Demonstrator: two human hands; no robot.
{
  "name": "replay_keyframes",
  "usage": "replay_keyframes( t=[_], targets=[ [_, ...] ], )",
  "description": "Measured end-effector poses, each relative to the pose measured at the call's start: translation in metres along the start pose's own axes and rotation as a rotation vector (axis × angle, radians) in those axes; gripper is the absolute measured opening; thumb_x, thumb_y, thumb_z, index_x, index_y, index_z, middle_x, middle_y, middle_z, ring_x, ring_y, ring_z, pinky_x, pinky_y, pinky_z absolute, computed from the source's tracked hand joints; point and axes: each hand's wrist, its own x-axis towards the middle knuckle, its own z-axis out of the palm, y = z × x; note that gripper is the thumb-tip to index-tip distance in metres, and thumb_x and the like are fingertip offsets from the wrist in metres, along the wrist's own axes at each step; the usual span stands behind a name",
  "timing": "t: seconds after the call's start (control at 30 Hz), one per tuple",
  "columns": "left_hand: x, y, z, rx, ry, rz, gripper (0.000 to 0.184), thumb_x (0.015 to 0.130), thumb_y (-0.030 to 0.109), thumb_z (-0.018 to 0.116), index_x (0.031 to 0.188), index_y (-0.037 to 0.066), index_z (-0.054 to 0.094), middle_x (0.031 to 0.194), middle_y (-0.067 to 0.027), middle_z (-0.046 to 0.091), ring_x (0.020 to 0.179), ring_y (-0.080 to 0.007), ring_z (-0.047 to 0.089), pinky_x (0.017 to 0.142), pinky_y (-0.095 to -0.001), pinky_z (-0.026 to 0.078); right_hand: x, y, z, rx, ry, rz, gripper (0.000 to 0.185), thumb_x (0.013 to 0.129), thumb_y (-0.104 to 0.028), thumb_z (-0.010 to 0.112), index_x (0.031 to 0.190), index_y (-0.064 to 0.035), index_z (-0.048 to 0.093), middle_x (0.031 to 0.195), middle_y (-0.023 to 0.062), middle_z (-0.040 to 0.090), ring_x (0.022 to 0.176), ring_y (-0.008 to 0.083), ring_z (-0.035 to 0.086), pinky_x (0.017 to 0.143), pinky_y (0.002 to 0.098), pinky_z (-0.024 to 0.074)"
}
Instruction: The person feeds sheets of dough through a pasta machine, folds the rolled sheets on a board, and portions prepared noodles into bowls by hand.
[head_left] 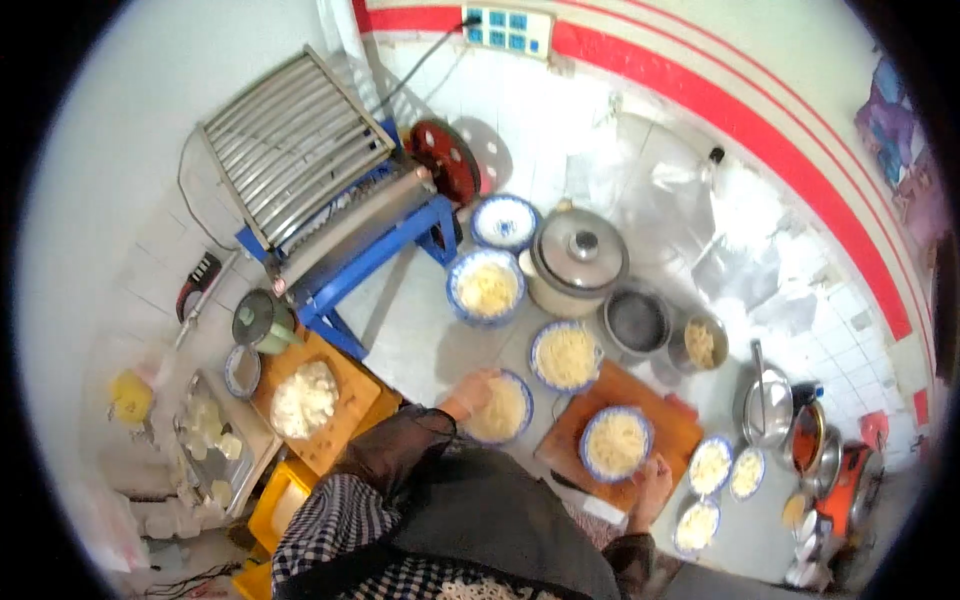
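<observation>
Blue-rimmed round white bowl of pale stringy food (592,470) sits on a smooth reddish-brown wooden board (655,405), just ahead and to the left of the right hand (651,483). A matching patterned bowl (529,410), its filling similarly pale and fine-stranded, lies under the fingers of the left hand (474,392). Between the hands and farther forward stands a third blue-edged bowl of strands (535,362); beyond it is a squat pot with a domed, knobbed lid (580,250). Beside the right hand, on its outer side, is a small oval dish of whitish pieces (692,478).

The left forearm, in a sheer dark sleeve (400,440), slants inward, the hand at the bowl's near-left side. The right hand points forward, fingertips by the rim. Whether either hand's fingers are spread or pinching, I cannot tell.
</observation>
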Motion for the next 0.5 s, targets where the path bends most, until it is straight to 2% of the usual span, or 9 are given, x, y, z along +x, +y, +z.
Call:
replay_keyframes(
  t=[0.07,0.1,0.17,0.2,0.23,0.3,0.33,0.47,0.5],
  targets=[
    [0.020,0.012,-0.027,-0.046,0.226,0.025,0.038,0.086,0.005,0.043,0.123,0.003,0.053,0.124,-0.0217,0.052,0.107,-0.0358,0.053,0.093,-0.0438,0.041,0.002,-0.013,0.004,0.111,-0.015,-0.100,0.040,0.091,-0.020,0.059,0.124,0.0005,0.047,0.096,0.0064,0.056,0.075,0.0122,0.056,0.063,0.0255,0.0491],
    [0.040,0.019,-0.064,-0.138,0.355,0.164,0.046,0.087,0.007,0.044,0.133,0.004,0.042,0.122,-0.0246,0.051,0.112,-0.0393,0.049,0.094,-0.0449,0.040,0.000,-0.021,0.004,0.196,-0.024,-0.179,0.039,0.091,-0.018,0.058,0.124,0.0001,0.047,0.094,0.0055,0.056,0.076,0.0118,0.055,0.063,0.0252,0.0489],
    [0.081,0.039,-0.139,-0.153,0.578,0.359,0.048,0.087,0.007,0.044,0.135,0.004,0.040,0.120,-0.0255,0.050,0.114,-0.0405,0.045,0.096,-0.0455,0.038,-0.002,-0.038,0.002,0.203,-0.018,-0.173,0.037,0.092,-0.016,0.057,0.124,-0.0006,0.047,0.095,0.0054,0.055,0.076,0.0116,0.055,0.063,0.0246,0.0487],
    [0.104,0.058,-0.186,-0.114,0.684,0.367,0.055,0.087,0.007,0.046,0.140,0.006,0.033,0.123,-0.0279,0.046,0.115,-0.0414,0.045,0.099,-0.0470,0.037,-0.005,-0.043,0.000,0.198,-0.011,-0.151,0.036,0.092,-0.015,0.057,0.124,-0.0012,0.047,0.095,0.0053,0.054,0.077,0.0114,0.054,0.063,0.0240,0.0485],
    [0.125,0.078,-0.236,0.057,0.853,0.450,0.057,0.088,0.008,0.046,0.142,0.007,0.029,0.125,-0.0296,0.044,0.115,-0.0422,0.045,0.100,-0.0470,0.037,-0.009,-0.045,0.000,0.185,0.030,-0.171,0.036,0.091,-0.014,0.058,0.123,-0.0017,0.048,0.100,0.0066,0.053,0.077,0.0110,0.053,0.063,0.0235,0.0482],
    [0.153,0.130,-0.319,-0.010,0.752,0.248,0.064,0.087,0.008,0.049,0.145,0.008,0.022,0.127,-0.0293,0.042,0.114,-0.0434,0.046,0.098,-0.0467,0.040,-0.018,-0.040,-0.008,0.162,0.074,-0.157,0.036,0.090,-0.014,0.058,0.122,-0.0016,0.048,0.102,0.0067,0.053,0.077,0.0113,0.053,0.063,0.0239,0.0484],
    [0.178,0.140,-0.349,0.059,0.801,0.281,0.068,0.086,0.009,0.049,0.146,0.009,0.018,0.125,-0.0289,0.043,0.112,-0.0435,0.048,0.097,-0.0466,0.041,-0.023,-0.037,-0.013,0.131,0.114,-0.139,0.036,0.090,-0.015,0.059,0.122,-0.0015,0.049,0.104,0.0069,0.052,0.077,0.0115,0.053,0.063,0.0243,0.0487],
    [0.289,0.150,-0.405,0.225,0.866,0.243,0.069,0.086,0.008,0.047,0.147,0.007,0.015,0.119,-0.0339,0.044,0.107,-0.0457,0.051,0.092,-0.0486,0.043,-0.054,0.015,-0.051,0.157,0.236,-0.133,0.037,0.091,-0.022,0.058,0.121,-0.0014,0.050,0.104,0.0067,0.055,0.080,0.0135,0.055,0.066,0.0257,0.0482],
    [0.302,0.154,-0.410,0.193,0.852,0.143,0.071,0.085,0.007,0.048,0.148,0.009,0.013,0.122,-0.0321,0.043,0.111,-0.0440,0.050,0.096,-0.0472,0.042,-0.068,0.028,-0.066,0.161,0.252,-0.138,0.037,0.091,-0.022,0.058,0.121,-0.0013,0.050,0.104,0.0067,0.055,0.080,0.0135,0.055,0.066,0.0257,0.0482]
  ],
)
